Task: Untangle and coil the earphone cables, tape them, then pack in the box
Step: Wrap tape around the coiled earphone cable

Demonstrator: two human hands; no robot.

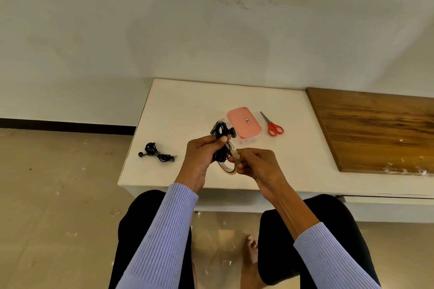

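Observation:
My left hand [202,156] grips a coiled bundle of black earphone cable [220,134], held upright above the white table [187,105], with earbuds sticking out at the top. My right hand [254,163] pinches a roll of clear tape [231,162] right beside the bundle, touching the lower cable. A second black earphone [156,152] lies bundled on the table's left part. A pink-lidded box [244,123] sits shut behind my hands.
Red-handled scissors [272,125] lie to the right of the box. A wooden board [375,129] covers the table's right part. A white wall stands behind the table. My knees sit below the table's front edge, above a tan floor with scattered tape scraps.

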